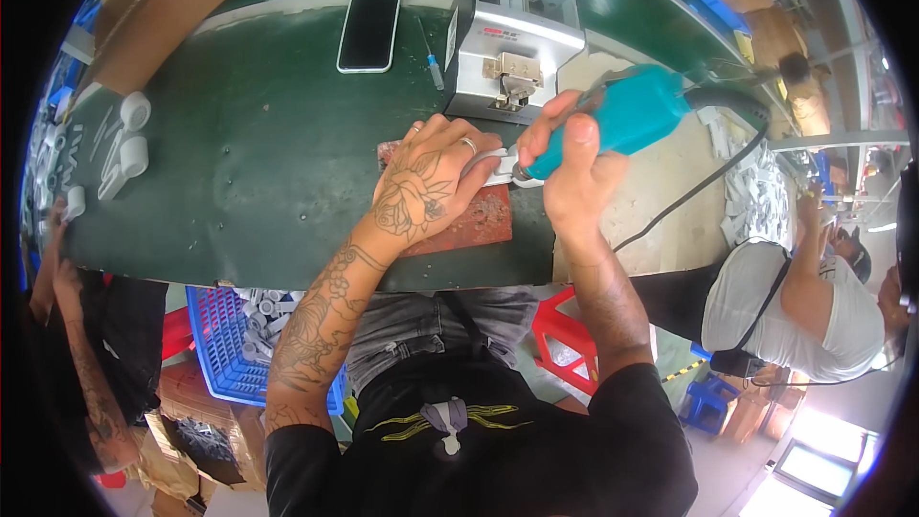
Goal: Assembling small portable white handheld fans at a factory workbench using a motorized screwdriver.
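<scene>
My left hand (428, 172) presses a small white plastic part (496, 168) down onto a worn reddish board (479, 225) on the green bench. Its fingers are closed round the part, which they mostly cover. In my right hand (581, 168) is a teal corded power tool (634, 113), gripped round its body. The tool slants down to the left, its nose at the right end of the white part. Whether the tip touches the part cannot be made out.
A grey metal machine (512, 43) stands beyond my hands, beside a screwdriver (434, 67) and a phone (369, 31). The tool's black cord (670, 213) trails over the bench. White parts (756, 187) are heaped at right. Co-workers sit on both sides; a blue basket (212, 345) is below left.
</scene>
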Motion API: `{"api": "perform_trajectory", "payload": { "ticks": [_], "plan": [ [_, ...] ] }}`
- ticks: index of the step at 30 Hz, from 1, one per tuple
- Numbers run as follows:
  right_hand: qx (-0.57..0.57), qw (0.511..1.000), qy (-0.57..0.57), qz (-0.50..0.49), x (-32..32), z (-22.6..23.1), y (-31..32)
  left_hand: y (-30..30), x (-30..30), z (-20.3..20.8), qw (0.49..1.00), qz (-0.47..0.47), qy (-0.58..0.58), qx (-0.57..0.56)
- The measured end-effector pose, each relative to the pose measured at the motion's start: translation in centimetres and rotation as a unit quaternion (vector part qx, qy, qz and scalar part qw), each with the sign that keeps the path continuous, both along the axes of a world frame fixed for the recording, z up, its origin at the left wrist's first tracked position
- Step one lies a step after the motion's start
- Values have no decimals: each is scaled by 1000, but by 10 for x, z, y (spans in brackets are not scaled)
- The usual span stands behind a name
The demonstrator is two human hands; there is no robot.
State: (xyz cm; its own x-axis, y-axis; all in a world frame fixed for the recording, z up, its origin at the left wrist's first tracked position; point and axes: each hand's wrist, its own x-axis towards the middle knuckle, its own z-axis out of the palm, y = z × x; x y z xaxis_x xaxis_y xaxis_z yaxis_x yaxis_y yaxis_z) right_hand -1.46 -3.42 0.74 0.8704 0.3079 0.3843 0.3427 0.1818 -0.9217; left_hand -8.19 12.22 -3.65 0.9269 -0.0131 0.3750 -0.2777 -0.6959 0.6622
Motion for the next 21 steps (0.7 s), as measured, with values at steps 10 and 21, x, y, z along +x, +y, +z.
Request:
{"api": "perform_trajectory", "payload": {
  "ticks": [10, 21],
  "plan": [
    [33, 999, 19, 9, 4, -9, -1, -4, 6, 1, 1000, 8, 0, 20],
    [188, 980, 59, -15, 5, 26, -8, -6, -17, -3, 982, -16, -145, 120]
  ]
}}
